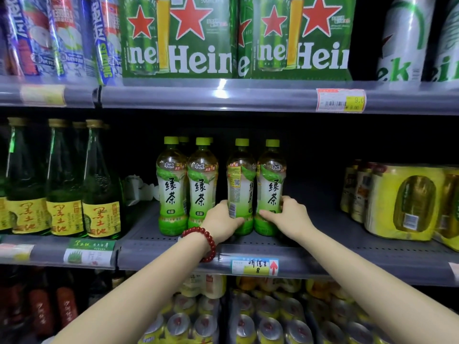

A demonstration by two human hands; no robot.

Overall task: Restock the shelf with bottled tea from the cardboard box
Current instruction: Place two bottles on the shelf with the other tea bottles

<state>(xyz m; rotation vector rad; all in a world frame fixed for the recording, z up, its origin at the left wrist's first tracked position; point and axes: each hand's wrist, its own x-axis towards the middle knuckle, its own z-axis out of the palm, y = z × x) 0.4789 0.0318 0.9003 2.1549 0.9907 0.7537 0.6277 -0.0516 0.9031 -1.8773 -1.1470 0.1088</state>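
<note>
Several green tea bottles with light green caps stand on the grey middle shelf. Two of them, a left one and its neighbour, stand side by side with more behind. My left hand, with a red bead bracelet on the wrist, grips the base of a third tea bottle whose label is turned sideways. My right hand wraps the base of a fourth tea bottle touching it. Both held bottles stand upright on the shelf. The cardboard box is out of view.
Dark green glass bottles with yellow labels fill the shelf's left part. Yellow shrink-wrapped can packs sit at the right, with a dark gap between them and the tea. Green beer packs line the shelf above; cans below.
</note>
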